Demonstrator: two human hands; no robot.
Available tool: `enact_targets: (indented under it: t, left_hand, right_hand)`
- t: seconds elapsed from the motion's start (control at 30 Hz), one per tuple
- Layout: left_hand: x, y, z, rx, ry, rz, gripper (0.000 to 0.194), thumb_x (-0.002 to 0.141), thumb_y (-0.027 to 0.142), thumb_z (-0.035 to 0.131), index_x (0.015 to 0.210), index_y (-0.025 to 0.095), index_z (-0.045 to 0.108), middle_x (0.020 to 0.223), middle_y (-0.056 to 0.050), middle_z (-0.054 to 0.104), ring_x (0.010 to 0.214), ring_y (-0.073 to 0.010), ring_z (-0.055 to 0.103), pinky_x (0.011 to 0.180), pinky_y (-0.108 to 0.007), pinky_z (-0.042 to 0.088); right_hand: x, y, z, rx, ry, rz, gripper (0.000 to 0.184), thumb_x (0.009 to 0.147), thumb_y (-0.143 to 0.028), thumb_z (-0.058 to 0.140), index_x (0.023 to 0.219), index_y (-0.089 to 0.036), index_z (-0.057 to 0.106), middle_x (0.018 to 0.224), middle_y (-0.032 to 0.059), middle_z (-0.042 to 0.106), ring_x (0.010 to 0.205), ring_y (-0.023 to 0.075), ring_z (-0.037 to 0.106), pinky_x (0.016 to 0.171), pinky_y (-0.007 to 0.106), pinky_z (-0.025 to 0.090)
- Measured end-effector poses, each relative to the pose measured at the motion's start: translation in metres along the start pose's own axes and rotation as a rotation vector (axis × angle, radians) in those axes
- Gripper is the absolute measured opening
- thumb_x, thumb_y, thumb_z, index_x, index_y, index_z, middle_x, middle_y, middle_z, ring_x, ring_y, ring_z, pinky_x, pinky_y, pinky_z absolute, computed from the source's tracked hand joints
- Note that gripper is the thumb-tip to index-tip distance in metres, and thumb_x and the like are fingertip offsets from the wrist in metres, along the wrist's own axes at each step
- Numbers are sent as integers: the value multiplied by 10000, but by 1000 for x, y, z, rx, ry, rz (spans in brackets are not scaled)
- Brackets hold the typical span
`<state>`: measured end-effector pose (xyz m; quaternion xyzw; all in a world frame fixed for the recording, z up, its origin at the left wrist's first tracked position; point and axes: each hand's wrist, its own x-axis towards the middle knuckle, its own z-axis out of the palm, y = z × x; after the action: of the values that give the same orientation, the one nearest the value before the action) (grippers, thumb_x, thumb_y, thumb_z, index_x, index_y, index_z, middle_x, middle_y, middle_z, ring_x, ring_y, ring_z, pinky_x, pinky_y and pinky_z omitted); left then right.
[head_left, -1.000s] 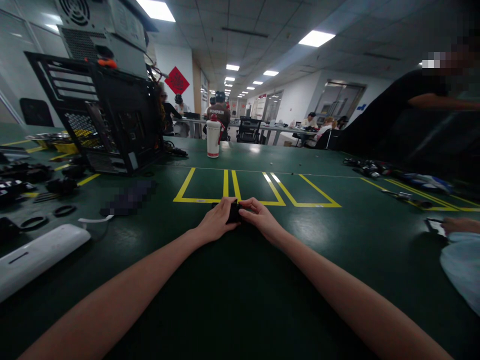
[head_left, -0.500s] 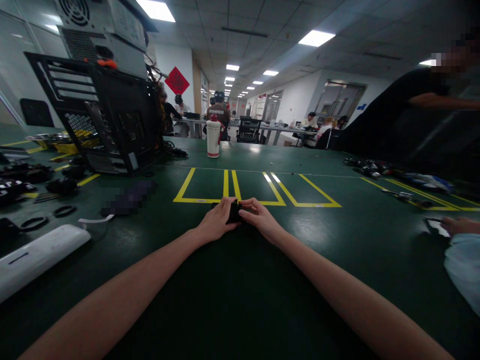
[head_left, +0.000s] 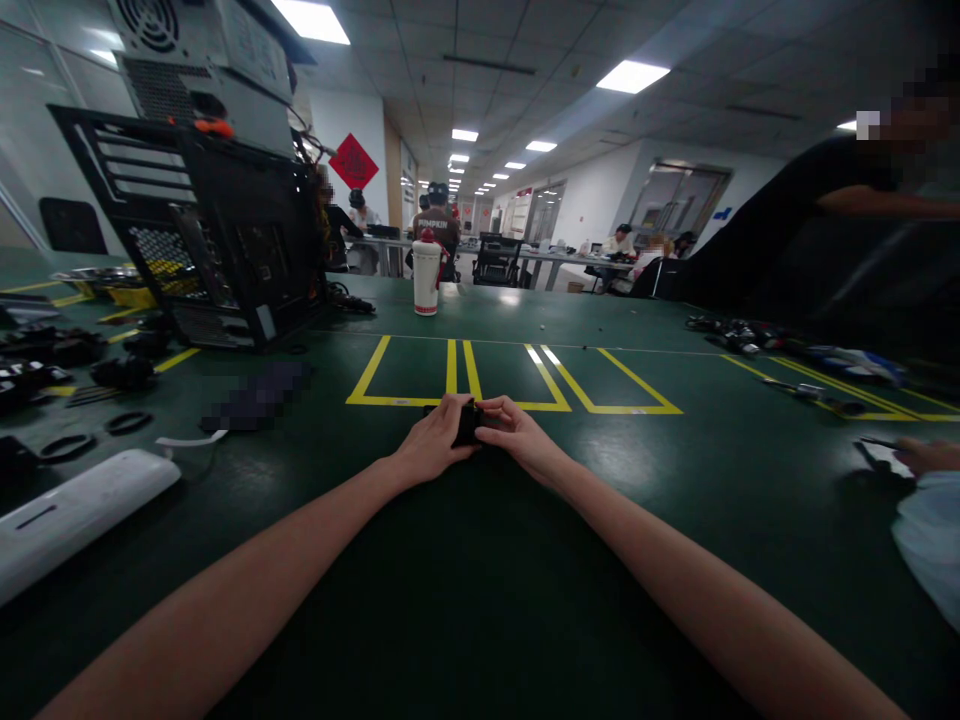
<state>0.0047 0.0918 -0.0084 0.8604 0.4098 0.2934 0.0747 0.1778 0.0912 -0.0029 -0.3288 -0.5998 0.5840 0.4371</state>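
Both my arms stretch forward over the dark green table [head_left: 480,600]. My left hand [head_left: 433,439] and my right hand [head_left: 517,432] meet at the table's middle, fingers closed around a small black object [head_left: 466,424] held between them. The object rests on or just above the table, right in front of the yellow taped boxes [head_left: 457,375]. Most of it is hidden by my fingers, so I cannot tell what it is.
An open black computer case [head_left: 202,230] stands at the back left, loose black parts [head_left: 82,365] beside it. A white flat device [head_left: 71,515] lies near left. A white cup [head_left: 426,277] stands behind. Another person's hand [head_left: 926,455] is at the right edge; a dark-clothed person [head_left: 810,240] leans behind.
My hands stay nearly still on the black object. The other person's hand at the right edge has drawn further right.
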Motion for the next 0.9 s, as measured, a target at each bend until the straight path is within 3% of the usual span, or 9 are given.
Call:
enact_targets:
  t: [0.13, 0.3, 0.47, 0.6, 0.7, 0.9]
  left_hand:
    - [0, -1, 1, -6, 3, 5, 584, 734, 294, 577, 1189, 218, 219, 1159, -84, 400, 1069, -260, 466, 835, -410, 437]
    - [0, -3, 3, 7, 16, 10, 586, 725, 284, 586, 1184, 221, 226, 1161, -79, 392, 1057, -255, 473, 855, -412, 425]
    - [1, -4, 4, 4, 6, -2, 596, 722, 295, 591, 1181, 216, 220, 1151, -84, 404, 1045, -257, 481, 823, -407, 441]
    - [1, -3, 4, -2, 9, -4, 587, 728, 304, 583, 1180, 214, 221, 1158, -87, 401, 1056, -257, 477, 838, -411, 434]
    - [0, -2, 2, -8, 2, -8, 573, 734, 296, 574, 1179, 214, 221, 1160, -88, 400, 1065, -259, 474, 850, -414, 429]
    - [0, 0, 0, -15, -17, -17, 568, 742, 293, 564, 1182, 220, 213, 1172, -84, 398, 1077, -258, 468, 846, -409, 433]
  right_hand:
    - [2, 2, 2, -11, 53, 18, 263, 713, -318, 597, 953, -230, 532, 970, 26, 555, 923, 159, 534, 849, 354, 416]
    - [5, 1, 0, 13, 19, 67, 308, 702, -273, 609, 992, -201, 532, 989, 37, 558, 937, 155, 532, 877, 340, 400]
    - [1, -4, 0, 21, -38, -8, 333, 616, -164, 672, 912, -228, 533, 992, 2, 557, 957, 149, 521, 858, 323, 409]
    - [2, 0, 1, -1, 27, -18, 226, 670, -252, 636, 874, -215, 543, 960, 5, 570, 918, 141, 534, 858, 327, 406]
    - [6, 4, 0, -12, 70, 11, 302, 678, -285, 630, 957, -221, 532, 941, 15, 573, 885, 146, 546, 851, 346, 413]
    - [4, 0, -2, -1, 1, 45, 311, 656, -222, 642, 949, -200, 543, 991, 31, 563, 959, 160, 528, 883, 347, 398]
